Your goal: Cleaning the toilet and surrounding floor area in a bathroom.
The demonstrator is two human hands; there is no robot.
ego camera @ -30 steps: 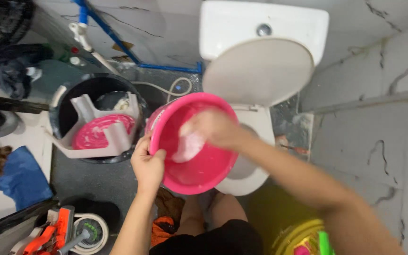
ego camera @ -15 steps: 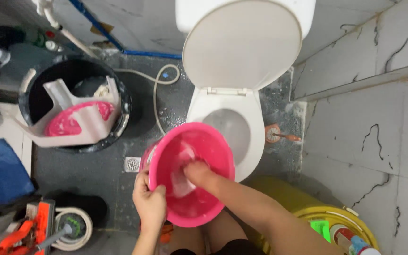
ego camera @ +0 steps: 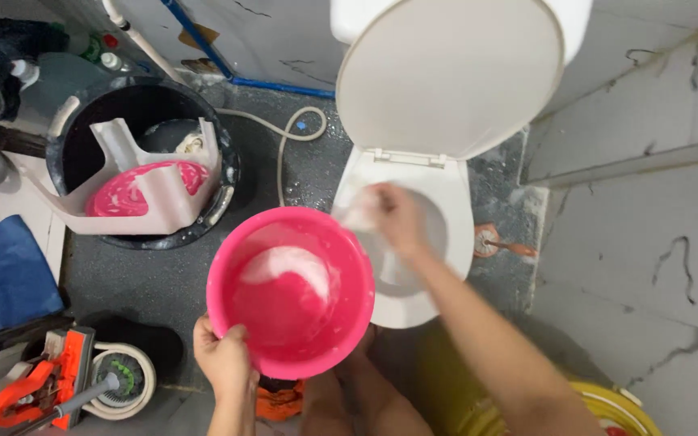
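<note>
- The left hand grips the near rim of the pink basin, fingers closed on it, holding it above the floor just left of the toilet.
- Soapy foam coats the basin's inside.
- The right hand, blurred, fingers closed on a pale wet cloth, hangs over the toilet bowl.
- Judged step: mid-scrub, cloth lifted out; continuing calls for a steady rim grip.

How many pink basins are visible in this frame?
2. One basin is held at its near rim by the left hand, beside the toilet. The other sits under a white stool in the black bucket. More may be hidden.
</note>
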